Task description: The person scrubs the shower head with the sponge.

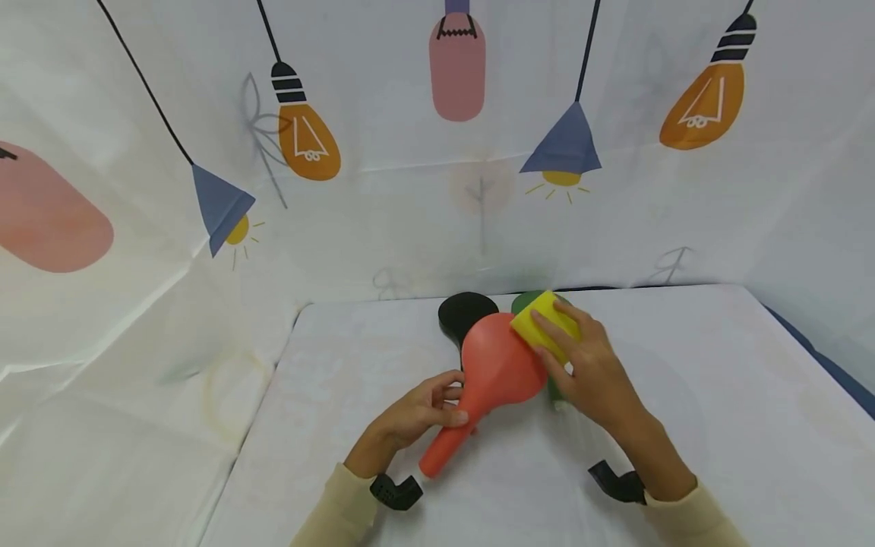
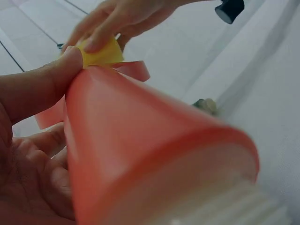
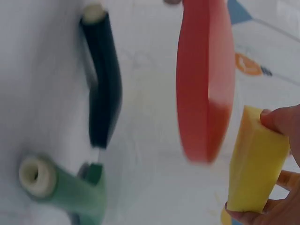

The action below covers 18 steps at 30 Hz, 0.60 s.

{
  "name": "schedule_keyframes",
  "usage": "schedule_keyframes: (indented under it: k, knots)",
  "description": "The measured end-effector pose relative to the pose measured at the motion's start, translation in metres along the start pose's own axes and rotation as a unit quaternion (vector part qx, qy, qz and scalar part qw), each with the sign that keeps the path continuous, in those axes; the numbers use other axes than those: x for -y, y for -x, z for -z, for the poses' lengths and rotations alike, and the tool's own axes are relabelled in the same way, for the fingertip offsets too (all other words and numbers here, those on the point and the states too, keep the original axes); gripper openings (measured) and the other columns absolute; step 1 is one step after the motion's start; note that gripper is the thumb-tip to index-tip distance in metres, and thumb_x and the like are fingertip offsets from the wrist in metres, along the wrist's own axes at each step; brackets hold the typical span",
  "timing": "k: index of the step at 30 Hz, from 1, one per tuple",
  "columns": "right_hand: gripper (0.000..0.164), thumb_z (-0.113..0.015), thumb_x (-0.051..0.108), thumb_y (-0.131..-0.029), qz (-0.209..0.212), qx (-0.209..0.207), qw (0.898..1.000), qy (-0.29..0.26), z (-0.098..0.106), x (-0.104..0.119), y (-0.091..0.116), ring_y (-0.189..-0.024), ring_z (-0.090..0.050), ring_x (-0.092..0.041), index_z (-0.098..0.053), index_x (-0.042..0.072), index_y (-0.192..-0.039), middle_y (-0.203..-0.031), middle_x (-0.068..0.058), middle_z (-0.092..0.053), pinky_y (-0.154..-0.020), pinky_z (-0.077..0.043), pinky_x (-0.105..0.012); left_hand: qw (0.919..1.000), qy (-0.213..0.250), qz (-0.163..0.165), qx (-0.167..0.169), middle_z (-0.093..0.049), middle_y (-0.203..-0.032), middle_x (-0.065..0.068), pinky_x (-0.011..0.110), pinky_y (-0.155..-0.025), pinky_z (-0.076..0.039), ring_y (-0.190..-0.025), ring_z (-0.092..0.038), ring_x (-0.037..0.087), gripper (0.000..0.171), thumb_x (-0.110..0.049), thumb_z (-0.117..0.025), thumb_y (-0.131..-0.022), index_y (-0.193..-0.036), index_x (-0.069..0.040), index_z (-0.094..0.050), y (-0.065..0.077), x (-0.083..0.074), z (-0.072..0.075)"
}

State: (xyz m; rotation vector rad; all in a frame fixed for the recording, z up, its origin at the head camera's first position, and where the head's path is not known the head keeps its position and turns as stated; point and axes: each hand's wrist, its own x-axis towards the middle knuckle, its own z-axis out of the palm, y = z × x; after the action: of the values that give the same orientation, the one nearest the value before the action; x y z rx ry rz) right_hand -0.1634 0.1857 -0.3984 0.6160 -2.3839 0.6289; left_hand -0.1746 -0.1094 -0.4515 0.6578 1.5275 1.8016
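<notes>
Head view, left to right: the left hand [image 1: 425, 408] is curled round the neck of the red paddle [image 1: 502, 365], thumb on top, fingers beneath. Smooth and teardrop-shaped, the paddle is held over the white tabletop [image 1: 690, 372], long axis running from 7 to 1 o'clock, broad head towards 1, handle towards 7, its butt ending in pale ridges. At the head's 11 o'clock shows a black paddle [image 1: 467, 311], at 1 o'clock a green paddle [image 1: 525, 301], partly hidden. The right hand [image 1: 593, 363], half open, pinches a squared yellow sponge [image 1: 540, 325] at the head's 2 o'clock; whether they touch I cannot tell
</notes>
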Motion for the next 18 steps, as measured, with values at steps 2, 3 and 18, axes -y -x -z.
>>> schedule_keyframes:
  k: [2,3,18]
  knots:
    - [0.053,-0.07,0.024,-0.093,0.036,0.007,0.999,-0.005,-0.003,0.012,0.001,-0.13,-0.045,-0.041,-0.054,0.022,-0.144,-0.145,-0.02,-0.045,-0.082,-0.06,-0.052,1.0,0.002,0.0,0.0,-0.067,-0.116,0.003,0.034,-0.093,-0.056,-0.091,-0.073,0.018,0.048,-0.013,-0.068,-0.093,-0.133,0.0,-0.045,0.0,-0.001,-0.001]
    - [0.049,-0.066,0.029,-0.097,0.056,0.009,0.998,-0.011,-0.005,0.018,0.002,-0.131,-0.045,-0.04,-0.055,0.022,-0.143,-0.145,-0.02,-0.046,-0.085,-0.059,-0.05,1.0,0.003,0.0,0.0,-0.067,-0.116,0.004,0.034,-0.093,-0.056,-0.091,-0.073,0.018,0.049,-0.014,-0.068,-0.093,-0.133,0.002,-0.044,-0.001,-0.001,-0.002]
    - [0.047,-0.069,0.02,-0.092,0.209,0.03,0.976,-0.053,-0.027,0.075,0.018,-0.128,-0.049,-0.034,-0.061,0.028,-0.137,-0.148,-0.014,-0.049,-0.1,-0.049,-0.049,0.999,-0.027,0.011,-0.035,-0.063,-0.115,0.003,0.032,-0.089,-0.057,-0.098,-0.064,0.019,0.059,-0.004,-0.067,-0.09,-0.144,-0.006,-0.044,-0.003,-0.003,-0.006]
